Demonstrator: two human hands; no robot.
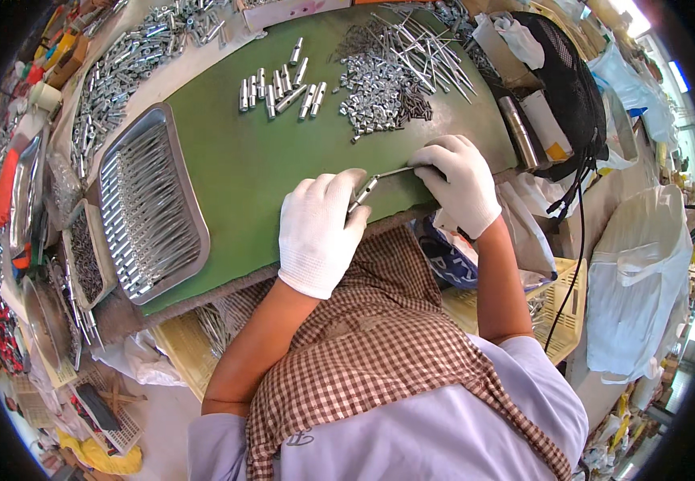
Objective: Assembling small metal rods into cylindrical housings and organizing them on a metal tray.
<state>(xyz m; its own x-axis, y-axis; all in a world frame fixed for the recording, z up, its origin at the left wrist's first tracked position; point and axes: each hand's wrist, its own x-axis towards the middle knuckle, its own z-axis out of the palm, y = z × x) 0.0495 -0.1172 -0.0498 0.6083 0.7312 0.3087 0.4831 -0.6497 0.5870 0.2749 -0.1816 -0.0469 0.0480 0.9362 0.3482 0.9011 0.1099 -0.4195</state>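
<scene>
The gloved left hand point(315, 228) pinches a small metal cylinder point(365, 192) over the near edge of the green table point(243, 176), while the right hand point(461, 178) clasps a thin rod point(395, 171) meeting its end

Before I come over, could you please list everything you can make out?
Green mat: one, green, centre
Metal cylinder: one, silver, left hand
Thin rod: one, silver, right fingertips
Loose cylinders: about eleven, silver, mat's top
Small fittings: many, silver, mat's upper right
Dark screws: many, dark, beside fittings
Long rods: many, silver, behind fittings
Tray: one, silver, mat's left, holding rows of silver parts
Surrounding clutter: uncountable, mixed, edges
Hands: two, white-gloved, left and right, near edge
</scene>
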